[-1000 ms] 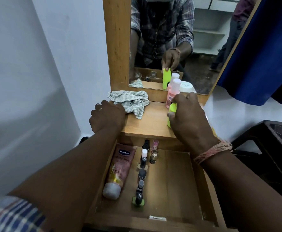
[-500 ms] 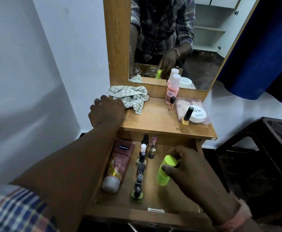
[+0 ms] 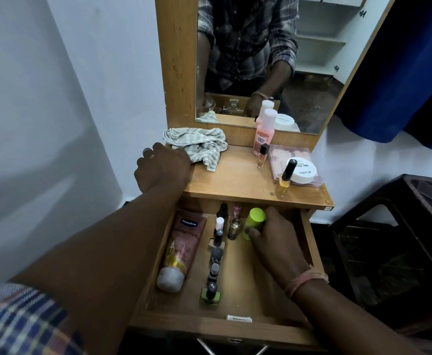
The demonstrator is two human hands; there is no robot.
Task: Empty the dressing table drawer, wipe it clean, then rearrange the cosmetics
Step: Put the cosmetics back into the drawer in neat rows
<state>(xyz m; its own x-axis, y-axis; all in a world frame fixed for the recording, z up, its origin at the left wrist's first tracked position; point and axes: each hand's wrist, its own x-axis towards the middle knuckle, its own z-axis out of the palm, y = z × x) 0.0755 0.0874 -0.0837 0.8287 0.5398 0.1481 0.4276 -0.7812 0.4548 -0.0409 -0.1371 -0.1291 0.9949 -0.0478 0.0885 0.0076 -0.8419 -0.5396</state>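
Note:
The wooden drawer (image 3: 309, 242) stands pulled out below the dressing table top (image 3: 238, 180). My right hand (image 3: 273, 242) grips a lime-green bottle (image 3: 255, 220), upright at the drawer's back, right of a small gold-capped bottle (image 3: 234, 228). A pink Vaseline tube (image 3: 181, 249) lies along the drawer's left side. Beside it runs a row of small nail polish bottles (image 3: 216, 267). My left hand (image 3: 161, 167) rests curled on the table top's left edge, touching a striped cloth (image 3: 199, 144).
On the table top stand a pink bottle (image 3: 263, 131), a small amber vial (image 3: 262, 156), a yellow nail polish (image 3: 284, 180) and a white jar on a pink case (image 3: 302, 170). A mirror (image 3: 312, 60) rises behind. A dark stool (image 3: 399, 252) sits at the right.
My right hand carried the green bottle from the table top down into the drawer, then toward its back beside the small bottles. My left hand stayed on the table edge.

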